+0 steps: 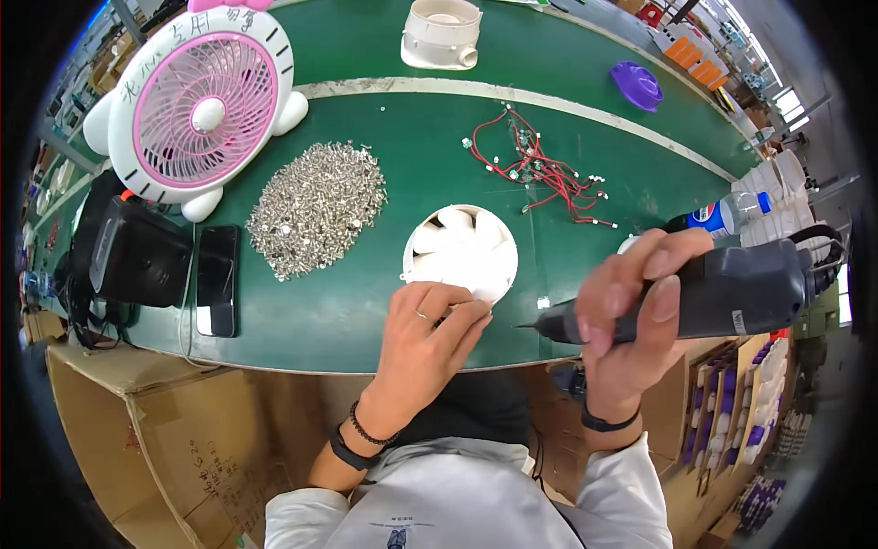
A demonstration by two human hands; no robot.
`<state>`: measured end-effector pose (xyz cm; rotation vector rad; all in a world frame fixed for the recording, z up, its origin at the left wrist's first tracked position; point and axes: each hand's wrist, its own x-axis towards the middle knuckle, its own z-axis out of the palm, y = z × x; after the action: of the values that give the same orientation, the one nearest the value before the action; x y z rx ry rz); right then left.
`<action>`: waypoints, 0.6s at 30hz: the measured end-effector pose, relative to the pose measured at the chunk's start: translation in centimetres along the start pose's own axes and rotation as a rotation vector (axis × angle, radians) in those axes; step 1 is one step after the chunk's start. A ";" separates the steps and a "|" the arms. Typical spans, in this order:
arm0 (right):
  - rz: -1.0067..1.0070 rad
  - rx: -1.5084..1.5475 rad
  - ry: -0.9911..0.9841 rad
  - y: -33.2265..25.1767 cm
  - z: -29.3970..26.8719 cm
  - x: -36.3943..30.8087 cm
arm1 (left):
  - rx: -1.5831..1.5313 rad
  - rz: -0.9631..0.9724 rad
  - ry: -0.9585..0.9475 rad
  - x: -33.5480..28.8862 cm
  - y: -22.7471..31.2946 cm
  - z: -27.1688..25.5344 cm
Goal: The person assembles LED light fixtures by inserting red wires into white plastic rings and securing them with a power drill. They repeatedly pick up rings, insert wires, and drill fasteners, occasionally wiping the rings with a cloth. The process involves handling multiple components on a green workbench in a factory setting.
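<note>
A round white plastic fan part (466,252) with broad blades inside a rim lies on the green table in front of me. My left hand (430,329) is at its near edge, thumb and fingers closed together on the rim; whether a small piece is also between them is hidden. My right hand (636,302) grips a dark electric screwdriver (732,291), held roughly level to the right of the fan part. Its thin bit points left, toward the left hand, and touches nothing. To the left of the fan part is a large heap of small silver screws (318,209).
Red wires with white connectors (549,174) lie beyond the fan part. A pink-and-white fan (206,114), a phone (218,279) and a black device (137,252) stand left. Farther back are a white housing (441,37) and purple part (637,85); a bottle (722,215) is at right.
</note>
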<state>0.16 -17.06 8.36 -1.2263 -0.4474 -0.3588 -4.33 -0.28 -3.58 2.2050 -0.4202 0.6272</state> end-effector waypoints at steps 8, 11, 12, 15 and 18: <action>0.028 -0.117 -0.073 1.2 1.8 0.4 | -0.058 0.004 0.041 0.2 -0.7 0.3; -0.017 -0.183 -0.158 2.0 1.8 0.7 | -0.044 -0.002 0.049 0.2 -0.6 0.1; -0.030 -0.202 -0.173 2.2 1.8 0.6 | -0.048 -0.002 0.049 0.2 -0.6 0.1; -0.030 -0.191 -0.165 2.5 1.8 0.5 | -0.057 -0.004 0.046 0.2 -0.7 0.1; -0.032 -0.188 -0.171 2.5 1.9 0.5 | -0.061 -0.007 0.041 0.1 -0.7 0.2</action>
<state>1.60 -14.51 7.07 -1.4404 -0.5908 -0.3301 -3.87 0.03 -4.03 2.1316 -0.4055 0.6465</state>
